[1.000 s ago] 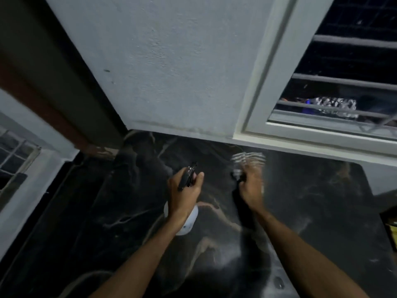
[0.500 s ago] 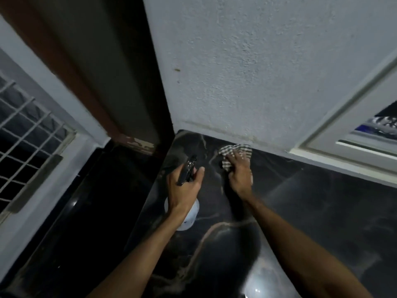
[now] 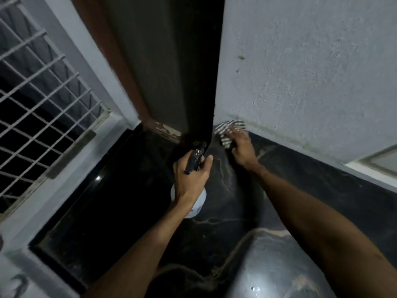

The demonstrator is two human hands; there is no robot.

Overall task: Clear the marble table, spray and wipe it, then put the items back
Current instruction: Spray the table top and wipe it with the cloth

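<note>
The left hand point(image 3: 191, 177) is wrapped around the neck of a white spray bottle point(image 3: 194, 203), held above the black marble tabletop point(image 3: 225, 233). A striped cloth point(image 3: 225, 134) is pressed under the right hand point(image 3: 242, 149) into the far corner, against the textured wall point(image 3: 300, 72) and beside a dark door frame point(image 3: 171, 82).

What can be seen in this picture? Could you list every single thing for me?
marble table: one, black with pale veins, fills the lower middle and right.
cloth: one, checked dark and white, at the table's far corner against the wall.
spray bottle: one, white body with black trigger head, above the table's left part.
wall: one, pale rough plaster, behind the table.
window grille: one, white bars, left.
door frame: one, brown with chipped paint, centre top.
left hand: one, gripping the spray bottle.
right hand: one, pressing the cloth.
</note>
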